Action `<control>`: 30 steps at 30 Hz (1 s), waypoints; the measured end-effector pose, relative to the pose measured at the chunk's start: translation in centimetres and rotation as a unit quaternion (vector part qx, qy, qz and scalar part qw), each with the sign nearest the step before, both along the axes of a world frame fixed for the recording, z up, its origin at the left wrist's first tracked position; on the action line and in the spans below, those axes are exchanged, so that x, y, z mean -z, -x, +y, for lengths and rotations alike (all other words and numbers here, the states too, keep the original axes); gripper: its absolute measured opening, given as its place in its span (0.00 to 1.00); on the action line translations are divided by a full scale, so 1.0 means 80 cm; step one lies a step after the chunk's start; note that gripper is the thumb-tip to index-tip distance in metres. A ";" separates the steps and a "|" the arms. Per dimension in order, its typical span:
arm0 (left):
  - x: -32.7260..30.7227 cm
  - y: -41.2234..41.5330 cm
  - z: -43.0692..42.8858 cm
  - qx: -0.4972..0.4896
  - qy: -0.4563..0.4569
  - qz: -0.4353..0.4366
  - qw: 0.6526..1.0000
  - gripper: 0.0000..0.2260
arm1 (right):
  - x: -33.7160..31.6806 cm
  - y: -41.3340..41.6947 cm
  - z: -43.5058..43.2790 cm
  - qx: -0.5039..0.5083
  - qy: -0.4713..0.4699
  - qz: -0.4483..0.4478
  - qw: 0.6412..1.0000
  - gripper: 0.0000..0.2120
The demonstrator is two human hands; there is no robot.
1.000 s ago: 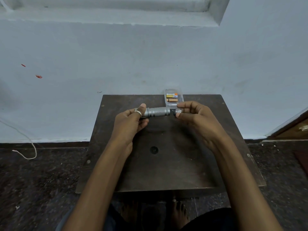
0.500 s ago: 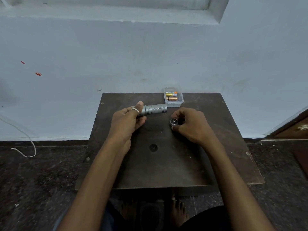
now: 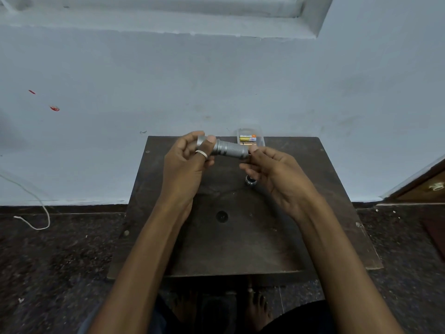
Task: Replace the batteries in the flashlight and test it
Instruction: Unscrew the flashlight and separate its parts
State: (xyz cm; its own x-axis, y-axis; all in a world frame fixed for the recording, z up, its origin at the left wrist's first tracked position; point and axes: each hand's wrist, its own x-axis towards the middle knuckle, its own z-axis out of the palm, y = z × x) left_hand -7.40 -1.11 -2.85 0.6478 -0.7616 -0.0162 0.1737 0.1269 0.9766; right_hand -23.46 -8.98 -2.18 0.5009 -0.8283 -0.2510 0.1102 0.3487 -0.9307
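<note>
Here, flashlight (image 3: 227,148) crosswise, head leftward

The print on the batteries (image 3: 248,138) is too small to read.

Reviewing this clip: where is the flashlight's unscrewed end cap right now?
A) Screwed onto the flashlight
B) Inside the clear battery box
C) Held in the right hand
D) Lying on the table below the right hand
D: the end cap lies on the table just under the right hand, while the left hand holds the flashlight.
</note>
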 end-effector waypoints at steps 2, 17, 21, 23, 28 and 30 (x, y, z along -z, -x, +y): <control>-0.007 0.004 0.000 0.000 0.030 -0.027 0.999 0.14 | -0.003 -0.002 0.001 -0.009 -0.069 -0.071 0.995 0.06; -0.017 -0.002 0.008 0.066 0.058 -0.088 0.992 0.15 | 0.000 0.006 -0.008 0.024 -0.139 -0.173 0.975 0.12; -0.003 -0.018 0.013 0.139 -0.064 -0.231 0.961 0.17 | 0.000 0.007 -0.010 0.053 -0.109 -0.164 0.979 0.16; 0.002 -0.019 0.014 0.168 -0.112 -0.300 0.932 0.19 | -0.001 0.004 -0.008 0.058 -0.093 -0.160 0.981 0.16; 0.002 -0.009 0.015 0.117 -0.126 -0.452 0.875 0.16 | -0.004 -0.001 -0.003 0.051 -0.010 -0.134 0.990 0.10; 0.002 -0.010 0.015 0.093 -0.135 -0.475 0.864 0.15 | -0.006 -0.001 -0.002 0.058 0.007 -0.130 0.990 0.11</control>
State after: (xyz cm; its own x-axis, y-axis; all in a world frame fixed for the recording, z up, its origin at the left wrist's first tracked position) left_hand -6.61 0.10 -2.98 0.3329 -0.9055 0.2630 -0.7307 -0.0715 0.6789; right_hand -23.42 -9.15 -1.72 0.4492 -0.8862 -0.1135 0.3850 0.3066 -0.8705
